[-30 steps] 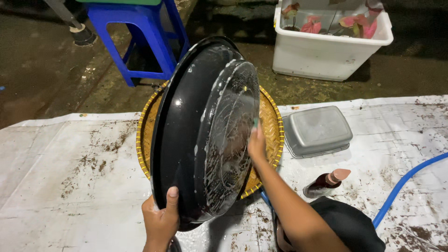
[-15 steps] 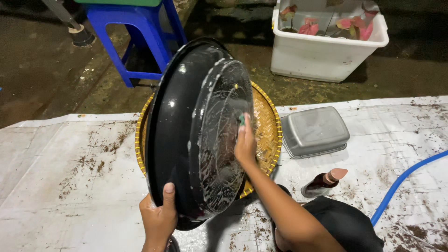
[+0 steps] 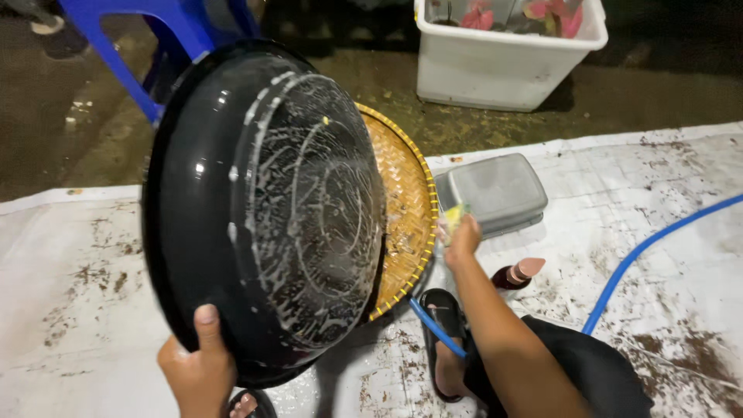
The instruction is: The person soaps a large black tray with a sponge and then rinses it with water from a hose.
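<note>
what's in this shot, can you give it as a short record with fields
setting: white sheet on the ground, stained brown
left hand: grips the lower rim of a black basin, tilted on edge, its underside soapy
right hand: holds a yellow-green sponge, apart from the basin
behind basin: woven tray
nearby: grey lidded container, blue hose, small bottle, white tub, blue stool

Large black basin (image 3: pixel 263 209) soapy and tilted on edge at centre, left hand (image 3: pixel 197 364) gripped its rim at 7 o'clock, right hand (image 3: pixel 458 236) clutched a sponge (image 3: pixel 453 217) at 3 o'clock, woven tray (image 3: pixel 402 209) behind, grey lidded box (image 3: pixel 491 190) and blue hose (image 3: pixel 650 248) toward 3 o'clock.
</note>
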